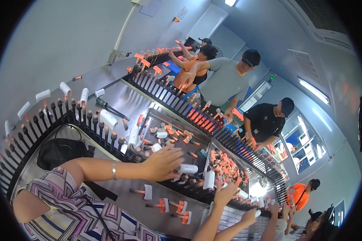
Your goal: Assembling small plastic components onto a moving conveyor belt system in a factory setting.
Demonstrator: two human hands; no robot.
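The bare, silver-bangled left hand [163, 162], the nearer one, spreads loosely open; we see nothing gripped. At its four o'clock, just beside, lies the glossy white plastic-looking cylinder [188, 168], its long axis nine-to-three; contact we cannot tell.

The tray [160, 115] is smooth, reflective metal, and the bench [122, 213] shows a softer metallic sheen. The white caps [188, 168] look like smooth, slightly glossy plastic; the orange pieces [227, 166] appear plastic too. The rack's rods [60, 107] are dark and mostly matt. A bangle [114, 170] gleams like polished metal above a patterned garment [80, 211] of soft cloth
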